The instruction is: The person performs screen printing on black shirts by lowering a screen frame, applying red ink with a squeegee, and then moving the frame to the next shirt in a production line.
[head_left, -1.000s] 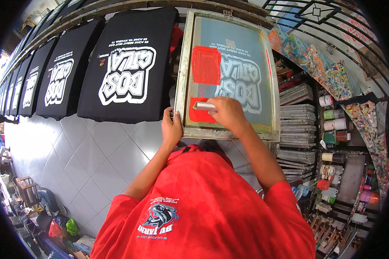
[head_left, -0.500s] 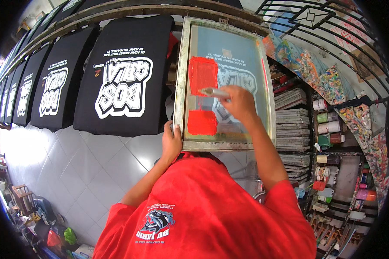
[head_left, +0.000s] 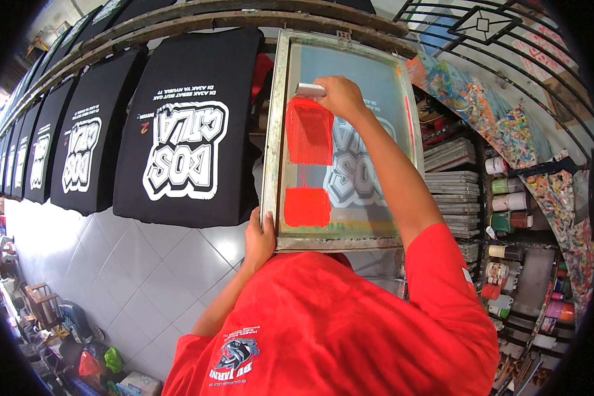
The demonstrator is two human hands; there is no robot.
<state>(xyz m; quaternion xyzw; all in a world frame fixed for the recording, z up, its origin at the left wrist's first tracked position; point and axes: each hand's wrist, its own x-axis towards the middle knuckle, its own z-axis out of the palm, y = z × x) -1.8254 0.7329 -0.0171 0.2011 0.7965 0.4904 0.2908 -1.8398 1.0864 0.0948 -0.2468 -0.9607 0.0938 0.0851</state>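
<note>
My right hand is closed on a short silver squeegee at the top of the upper red ink patch on the mesh of a screen in a pale frame. A second red ink patch lies lower on the mesh, and a white lettered design shows through at the right. My left hand grips the frame's lower left edge. Just left of the screen is a black shirt on a board, printed with white lettering.
More printed black shirts line a rail to the left. At the right are stacked frames, shelves of paint cans, a paint-splattered panel and a metal grille. A tiled floor lies below, with clutter at the lower left.
My right hand has moved the squeegee up the screen, from the lower red patch to the top of the upper one. My left hand stays on the frame. The view has shifted slightly.
</note>
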